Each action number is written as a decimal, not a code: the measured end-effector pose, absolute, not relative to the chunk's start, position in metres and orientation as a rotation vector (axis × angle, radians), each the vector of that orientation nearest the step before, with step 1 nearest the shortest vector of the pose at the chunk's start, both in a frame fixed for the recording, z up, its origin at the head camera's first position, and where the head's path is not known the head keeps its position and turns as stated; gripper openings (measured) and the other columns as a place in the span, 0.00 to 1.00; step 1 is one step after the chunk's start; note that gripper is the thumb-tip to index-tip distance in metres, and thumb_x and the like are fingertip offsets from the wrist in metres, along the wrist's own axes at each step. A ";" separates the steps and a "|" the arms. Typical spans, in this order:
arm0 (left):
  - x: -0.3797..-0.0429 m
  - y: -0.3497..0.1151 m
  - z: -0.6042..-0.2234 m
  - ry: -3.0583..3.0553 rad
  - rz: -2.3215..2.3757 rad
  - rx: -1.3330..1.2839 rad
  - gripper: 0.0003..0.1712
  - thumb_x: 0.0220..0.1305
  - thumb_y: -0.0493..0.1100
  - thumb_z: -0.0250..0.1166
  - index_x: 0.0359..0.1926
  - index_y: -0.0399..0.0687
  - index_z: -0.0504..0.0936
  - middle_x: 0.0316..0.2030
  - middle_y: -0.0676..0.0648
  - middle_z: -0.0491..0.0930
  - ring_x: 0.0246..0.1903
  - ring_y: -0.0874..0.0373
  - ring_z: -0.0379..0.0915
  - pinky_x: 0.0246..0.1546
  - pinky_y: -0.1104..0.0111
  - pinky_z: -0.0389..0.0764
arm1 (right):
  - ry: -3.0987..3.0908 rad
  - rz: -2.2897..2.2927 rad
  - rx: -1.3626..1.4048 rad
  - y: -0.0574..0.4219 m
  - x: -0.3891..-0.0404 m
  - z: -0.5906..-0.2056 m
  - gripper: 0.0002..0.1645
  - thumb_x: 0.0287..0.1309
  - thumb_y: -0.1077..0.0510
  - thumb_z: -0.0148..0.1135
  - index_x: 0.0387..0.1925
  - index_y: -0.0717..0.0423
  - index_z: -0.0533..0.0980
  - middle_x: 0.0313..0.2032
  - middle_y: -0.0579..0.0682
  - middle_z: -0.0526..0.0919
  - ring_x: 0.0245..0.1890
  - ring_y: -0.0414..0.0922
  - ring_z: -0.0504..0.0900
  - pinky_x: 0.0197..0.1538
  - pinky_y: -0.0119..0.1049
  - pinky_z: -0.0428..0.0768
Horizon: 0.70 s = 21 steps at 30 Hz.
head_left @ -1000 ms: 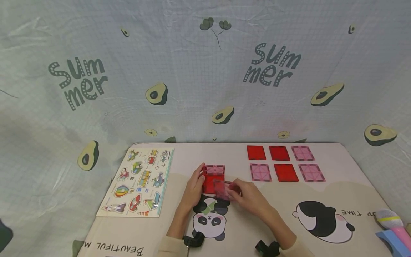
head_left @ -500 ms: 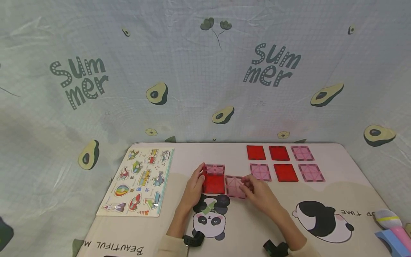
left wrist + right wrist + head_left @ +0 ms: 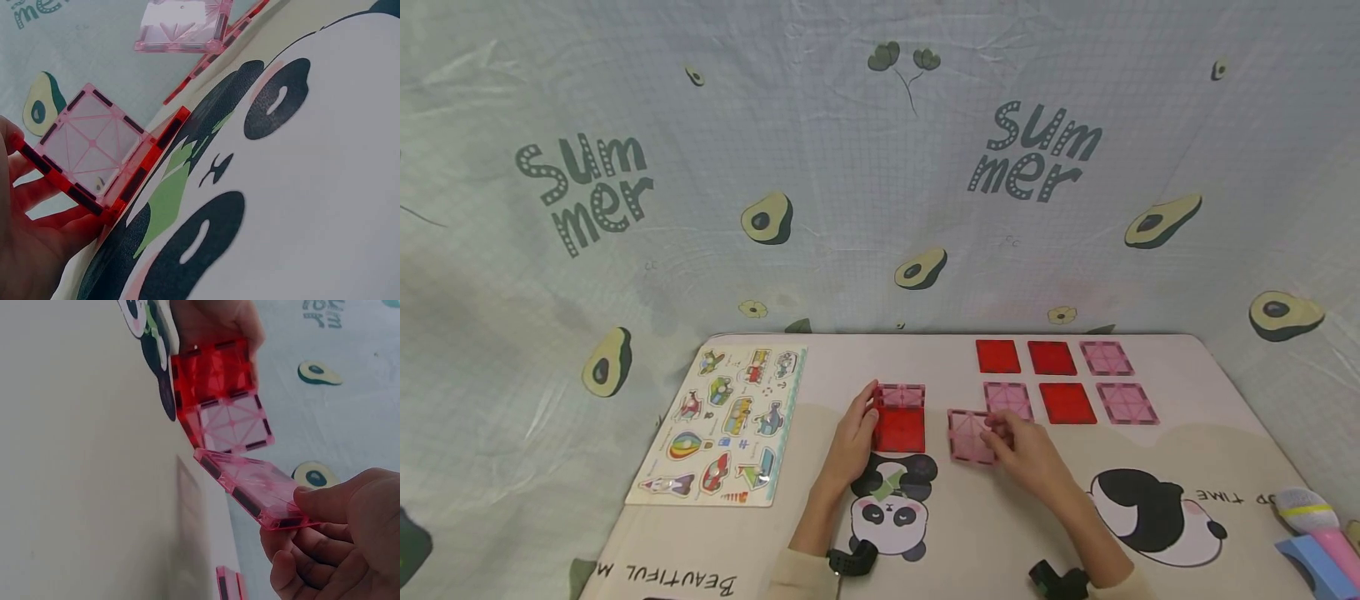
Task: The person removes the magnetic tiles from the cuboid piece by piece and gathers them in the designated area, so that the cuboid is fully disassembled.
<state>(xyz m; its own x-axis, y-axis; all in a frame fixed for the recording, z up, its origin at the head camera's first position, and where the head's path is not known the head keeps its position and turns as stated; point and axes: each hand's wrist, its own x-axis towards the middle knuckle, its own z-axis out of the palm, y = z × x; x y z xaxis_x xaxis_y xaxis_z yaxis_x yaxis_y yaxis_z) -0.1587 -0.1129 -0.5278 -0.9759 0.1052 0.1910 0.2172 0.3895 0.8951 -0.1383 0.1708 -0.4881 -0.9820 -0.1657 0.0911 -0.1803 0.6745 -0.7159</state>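
Note:
My left hand (image 3: 850,433) grips a standing red magnetic tile (image 3: 62,185) by its edges, with fingers showing through it in the left wrist view. This tile is the left side of a small corner structure. Another red tile (image 3: 900,432) lies as its base, and a pink tile (image 3: 901,393) stands upright along the back. To the right, my right hand (image 3: 1026,454) pinches a second pink magnetic tile (image 3: 967,436) between thumb and fingers. That tile is tilted and apart from the structure, above the table in the right wrist view (image 3: 259,481).
Several red and pink tiles lie in two rows at the back right, including a red one (image 3: 1069,403) and a pink one (image 3: 1127,403). A picture puzzle board (image 3: 718,429) lies at the left. A toy microphone (image 3: 1309,510) is at the right edge, beside a blue piece (image 3: 1317,565).
My right hand has carried its pink tile rightward, from in front of the red base tile to a spot clear of the structure. The left hand and the structure have stayed put.

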 end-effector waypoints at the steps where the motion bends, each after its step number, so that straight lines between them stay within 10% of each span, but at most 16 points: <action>1: -0.159 -0.113 -0.528 -2.531 -1.656 -0.295 0.31 0.75 0.42 0.45 0.77 0.49 0.57 0.74 0.42 0.64 0.73 0.43 0.61 0.72 0.47 0.66 | -2.859 1.226 0.289 0.173 -0.138 -0.489 0.15 0.62 0.59 0.67 0.49 0.59 0.78 0.30 0.48 0.82 0.28 0.40 0.76 0.31 0.23 0.80; 21: -0.158 -0.113 -0.528 -2.532 -1.653 -0.298 0.31 0.75 0.41 0.45 0.77 0.48 0.57 0.74 0.42 0.64 0.73 0.43 0.61 0.71 0.47 0.67 | -3.000 1.101 0.189 0.209 -0.139 -0.496 0.17 0.63 0.55 0.66 0.47 0.63 0.78 0.23 0.46 0.76 0.24 0.40 0.71 0.26 0.25 0.74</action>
<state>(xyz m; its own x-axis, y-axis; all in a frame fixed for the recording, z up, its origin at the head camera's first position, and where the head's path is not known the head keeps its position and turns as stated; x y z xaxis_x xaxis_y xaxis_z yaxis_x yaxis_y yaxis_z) -0.1581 -0.1128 -0.5278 -0.9755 0.1068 0.1923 0.2190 0.3902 0.8943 -0.1387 0.2086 -0.4965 -0.9913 -0.1308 -0.0153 -0.0899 0.7569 -0.6473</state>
